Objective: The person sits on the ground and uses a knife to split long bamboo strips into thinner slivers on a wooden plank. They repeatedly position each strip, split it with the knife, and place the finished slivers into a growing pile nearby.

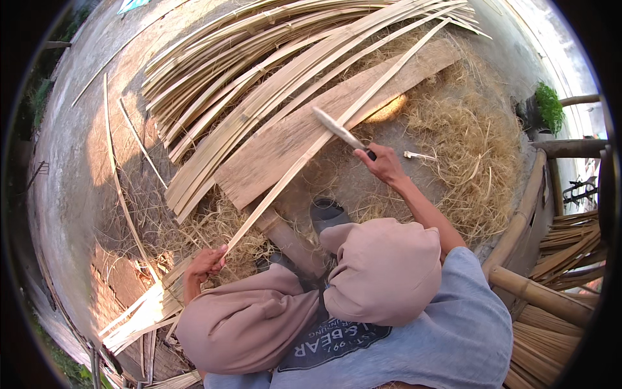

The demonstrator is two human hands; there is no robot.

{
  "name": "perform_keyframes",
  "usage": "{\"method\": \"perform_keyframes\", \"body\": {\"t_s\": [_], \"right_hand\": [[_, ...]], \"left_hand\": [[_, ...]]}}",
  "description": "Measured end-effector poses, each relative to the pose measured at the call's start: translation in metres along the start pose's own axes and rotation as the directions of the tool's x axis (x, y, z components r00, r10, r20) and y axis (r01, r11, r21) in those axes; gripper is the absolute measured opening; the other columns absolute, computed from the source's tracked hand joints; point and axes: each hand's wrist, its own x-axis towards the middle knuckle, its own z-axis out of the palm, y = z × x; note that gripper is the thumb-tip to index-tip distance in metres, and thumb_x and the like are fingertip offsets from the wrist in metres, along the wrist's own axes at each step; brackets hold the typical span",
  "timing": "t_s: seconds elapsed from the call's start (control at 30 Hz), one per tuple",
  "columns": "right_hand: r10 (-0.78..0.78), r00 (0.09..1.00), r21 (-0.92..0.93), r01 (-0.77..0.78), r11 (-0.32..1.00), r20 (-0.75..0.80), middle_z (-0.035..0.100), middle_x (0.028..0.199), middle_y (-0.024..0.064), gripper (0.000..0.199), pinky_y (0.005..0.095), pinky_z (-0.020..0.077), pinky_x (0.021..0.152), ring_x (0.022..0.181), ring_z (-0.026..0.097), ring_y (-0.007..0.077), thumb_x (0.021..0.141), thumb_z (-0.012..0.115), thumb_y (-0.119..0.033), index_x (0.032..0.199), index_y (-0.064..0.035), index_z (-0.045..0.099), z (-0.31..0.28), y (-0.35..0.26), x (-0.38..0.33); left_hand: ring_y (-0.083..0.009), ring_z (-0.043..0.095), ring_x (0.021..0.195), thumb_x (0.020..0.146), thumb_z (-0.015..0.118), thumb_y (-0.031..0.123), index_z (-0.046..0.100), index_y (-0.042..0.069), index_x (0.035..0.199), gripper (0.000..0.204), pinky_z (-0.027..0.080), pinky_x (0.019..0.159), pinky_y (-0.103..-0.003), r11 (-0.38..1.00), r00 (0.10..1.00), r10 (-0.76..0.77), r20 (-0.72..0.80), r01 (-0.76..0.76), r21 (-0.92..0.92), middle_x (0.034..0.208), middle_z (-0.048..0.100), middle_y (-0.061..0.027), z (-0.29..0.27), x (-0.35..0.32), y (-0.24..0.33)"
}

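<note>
My left hand (206,262) is closed round the near end of a long, pale bamboo strip (285,180), which runs up and away to the right. The strip lies slantwise across a wide wooden plank (259,161). My right hand (383,162) grips the dark handle of a knife (338,128). Its broad blade points up and left and crosses the strip over the plank. Whether the edge bites into the strip is too small to tell.
Many split bamboo strips (214,84) lie in a fanned stack beyond the plank. Curly shavings (473,155) cover the floor at right. Loose strips (113,155) lie at left, and more are bundled near my left knee. A bamboo pole frame (541,296) stands at right.
</note>
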Motion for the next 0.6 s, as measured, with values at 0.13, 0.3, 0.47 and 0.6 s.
{"method": "perform_keyframes", "body": {"t_s": [0.13,0.3,0.47,0.6], "right_hand": [[0.516,0.797,0.154,-0.493,0.856,-0.314,0.054,0.054,0.0067,0.067,0.0357,0.0503,0.050,0.048,0.063,0.0185,0.101,0.055,-0.061,0.073,-0.0005,0.059,-0.063,0.103,0.044],[0.459,0.868,0.292,-0.397,0.870,-0.187,0.055,0.056,0.0080,0.063,0.0331,0.0492,0.046,0.048,0.064,0.0169,0.101,0.058,-0.058,0.076,0.0000,0.061,-0.029,0.033,0.031],[0.109,0.988,0.194,-0.129,0.972,0.112,0.063,0.067,0.0198,0.057,0.0457,0.0505,0.059,0.064,0.068,0.0340,0.099,0.064,-0.053,0.082,0.0017,0.065,0.034,-0.071,-0.019],[-0.144,0.926,0.081,0.124,0.989,0.349,0.067,0.083,0.0226,0.055,0.0510,0.0521,0.071,0.082,0.069,0.0399,0.098,0.064,-0.056,0.089,-0.0011,0.067,0.045,-0.134,-0.072]], "left_hand": [[-0.0053,0.038,0.044,0.097,0.072,0.048,0.067,0.004,0.079,0.048,0.027,0.041,-0.025,0.991,0.976,0.049,-0.210,-0.021,0.132,0.055,0.049,0.0043,-0.012,-0.039,-0.022],[-0.0054,0.047,0.052,0.098,0.073,0.032,0.075,0.001,0.092,0.031,0.033,0.046,-0.026,0.882,0.840,0.472,-0.269,-0.445,0.158,0.064,0.061,0.0040,0.065,0.006,0.029],[-0.0179,0.056,0.057,0.105,0.061,0.037,0.075,0.003,0.095,0.038,0.042,0.056,-0.037,0.723,0.661,0.645,-0.384,-0.363,0.589,0.061,0.059,-0.0082,0.115,0.031,0.067],[-0.0217,0.054,0.055,0.107,0.055,0.039,0.074,0.005,0.093,0.041,0.041,0.055,-0.038,0.615,0.576,0.735,-0.359,-0.341,0.712,0.061,0.058,-0.0106,0.108,0.037,0.062]]}}
